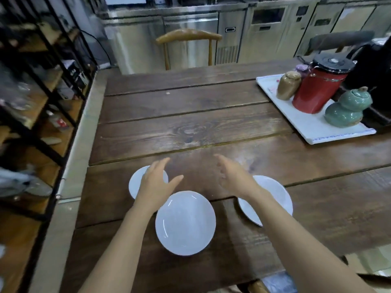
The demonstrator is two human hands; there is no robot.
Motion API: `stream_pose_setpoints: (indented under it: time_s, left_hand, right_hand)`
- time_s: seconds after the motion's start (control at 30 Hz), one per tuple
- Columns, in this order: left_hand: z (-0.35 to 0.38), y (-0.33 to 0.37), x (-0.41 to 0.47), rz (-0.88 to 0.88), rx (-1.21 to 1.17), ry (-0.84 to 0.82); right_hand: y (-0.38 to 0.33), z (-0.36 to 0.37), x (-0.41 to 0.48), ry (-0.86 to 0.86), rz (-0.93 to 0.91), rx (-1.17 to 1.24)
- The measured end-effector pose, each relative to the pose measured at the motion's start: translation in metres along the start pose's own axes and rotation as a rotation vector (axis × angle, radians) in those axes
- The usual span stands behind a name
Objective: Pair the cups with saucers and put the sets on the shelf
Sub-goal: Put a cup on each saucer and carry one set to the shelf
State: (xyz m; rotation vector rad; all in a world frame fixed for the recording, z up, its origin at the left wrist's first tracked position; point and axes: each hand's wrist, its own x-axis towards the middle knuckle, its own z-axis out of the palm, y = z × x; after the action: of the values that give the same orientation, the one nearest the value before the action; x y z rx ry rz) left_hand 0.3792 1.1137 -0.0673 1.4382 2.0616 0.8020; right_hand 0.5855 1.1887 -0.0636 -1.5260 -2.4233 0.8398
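Observation:
Three white saucers lie on the dark wooden table (pixel 190 115) near its front edge. The middle saucer (pixel 185 223) is fully visible between my forearms. My left hand (pixel 157 182) hovers over the left saucer (pixel 135 182), fingers spread and holding nothing. My right hand (pixel 234 176) reaches forward over the table with fingers apart, and its wrist and forearm cover part of the right saucer (pixel 273 193). I see no cups in this view. The frame is blurred by motion.
A black metal shelf (pixel 38 106) with wooden boards stands left of the table, holding blurred items. A white tray (pixel 313 127) at the right carries a red canister (pixel 317 87), a brown jar (pixel 288 85) and a green gourd jar (pixel 347 108). A wooden chair (pixel 188 39) stands behind the table.

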Motion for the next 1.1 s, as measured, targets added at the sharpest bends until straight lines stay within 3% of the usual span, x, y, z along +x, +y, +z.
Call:
stream_pose_setpoints:
  time_s: [0.13,0.3,0.43,0.53,0.63,0.9,1.1]
  left_hand:
    - [-0.032,-0.044,-0.005,-0.142,0.022,0.084]
    - [-0.047,-0.088,-0.017,-0.284,-0.094,-0.119]
    - [-0.044,-0.105,-0.013,-0.294,-0.256,-0.258]
    - [-0.042,-0.11,-0.009,-0.269,-0.423,-0.315]
    - [-0.037,-0.111,-0.005,-0.246,-0.429,-0.297]
    - [-0.048,-0.089,-0.005,-0.09,-0.284,-0.281]
    - [-0.037,-0.07,-0.017,-0.008,-0.14,-0.37]
  right_hand:
    - [-0.041,0.037,0.021,-0.159,-0.054,0.05]
    - [-0.071,0.074,0.033,-0.301,-0.021,0.132]
    - [-0.085,0.086,0.04,-0.343,0.026,0.155]
    - [-0.092,0.091,0.041,-0.322,0.041,0.184]
    - [-0.103,0.092,0.039,-0.263,0.062,0.236]
    - [-0.101,0.082,0.016,-0.157,0.017,0.432]
    - [-0.083,0.074,-0.021,-0.118,0.157,0.487]
